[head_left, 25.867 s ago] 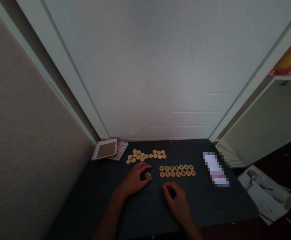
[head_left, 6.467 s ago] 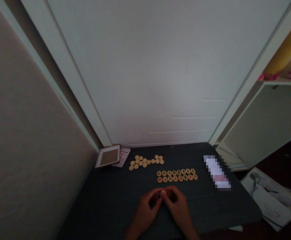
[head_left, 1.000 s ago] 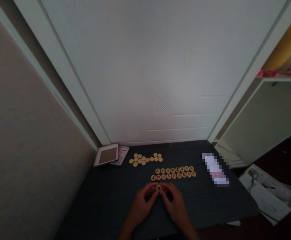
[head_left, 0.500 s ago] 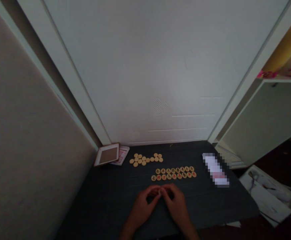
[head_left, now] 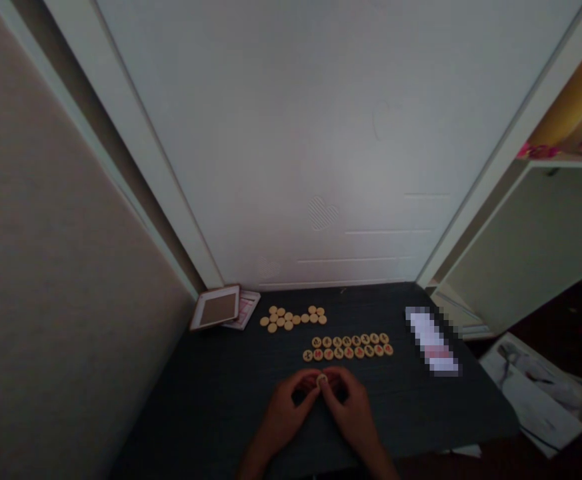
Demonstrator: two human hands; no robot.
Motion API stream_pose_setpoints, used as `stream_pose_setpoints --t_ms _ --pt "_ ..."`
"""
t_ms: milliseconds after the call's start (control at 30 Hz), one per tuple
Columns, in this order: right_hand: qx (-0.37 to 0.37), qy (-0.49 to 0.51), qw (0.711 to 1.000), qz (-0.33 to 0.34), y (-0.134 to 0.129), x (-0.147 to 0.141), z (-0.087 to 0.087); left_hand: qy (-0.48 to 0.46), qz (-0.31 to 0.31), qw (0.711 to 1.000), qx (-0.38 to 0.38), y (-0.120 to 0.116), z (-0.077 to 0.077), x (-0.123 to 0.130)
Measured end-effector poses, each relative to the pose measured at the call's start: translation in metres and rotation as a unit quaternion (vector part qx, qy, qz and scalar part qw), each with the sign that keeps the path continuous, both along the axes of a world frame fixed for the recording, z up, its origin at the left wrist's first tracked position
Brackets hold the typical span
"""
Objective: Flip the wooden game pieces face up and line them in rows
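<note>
Pinching one Chinese chess piece with both hands, just on the near side of the double row of marked pieces. Left hand and right hand: grip of each grasping that same disc, thumbs on the viewer's side; the right thumb covers part of the piece, so any mark is unreadable. Plain-side-up discs lie beyond and left of the double row, on the same dark surface.

Handling note (judgement): best done with light pressure at the rim, one thumb yielding while the other steadies, hands kept clear of the double row so no neighbour gets nudged.

Versus 0.5 s ago: piece was almost hidden by the fingers; more of its pale round shows now. Versus 6.5 s ago: near line of the double row counts nine, was eight, the extra at its left end; plain-side-up discs are fewer.
</note>
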State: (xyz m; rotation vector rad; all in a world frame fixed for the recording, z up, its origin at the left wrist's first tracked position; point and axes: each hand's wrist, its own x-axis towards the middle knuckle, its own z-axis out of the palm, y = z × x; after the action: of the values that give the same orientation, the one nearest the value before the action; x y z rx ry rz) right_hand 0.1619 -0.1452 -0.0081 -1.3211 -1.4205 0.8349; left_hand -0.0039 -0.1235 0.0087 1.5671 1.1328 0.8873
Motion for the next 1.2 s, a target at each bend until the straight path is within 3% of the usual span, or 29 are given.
stream_pose_setpoints --t_ms 200,567,933,1200 --pt "-0.02 -0.007 1.0 -0.01 0.0007 0.0007 -0.0041 0.013 -0.014 1.0 0.005 -0.0017 0.0062 0.0008" --pt "0.003 0.011 1.0 0.016 -0.0009 0.0 0.005 0.005 0.011 1.0 0.003 -0.0005 -0.0012 -0.0004" --pt "-0.019 -0.008 1.0 -0.004 0.0015 -0.0001 -0.0026 0.001 -0.013 1.0 0.014 0.0006 0.0037 0.0005" --pt "0.002 -0.005 1.0 0.01 0.0008 0.0012 -0.001 0.013 0.006 1.0 0.028 -0.0003 -0.0001 0.0005"
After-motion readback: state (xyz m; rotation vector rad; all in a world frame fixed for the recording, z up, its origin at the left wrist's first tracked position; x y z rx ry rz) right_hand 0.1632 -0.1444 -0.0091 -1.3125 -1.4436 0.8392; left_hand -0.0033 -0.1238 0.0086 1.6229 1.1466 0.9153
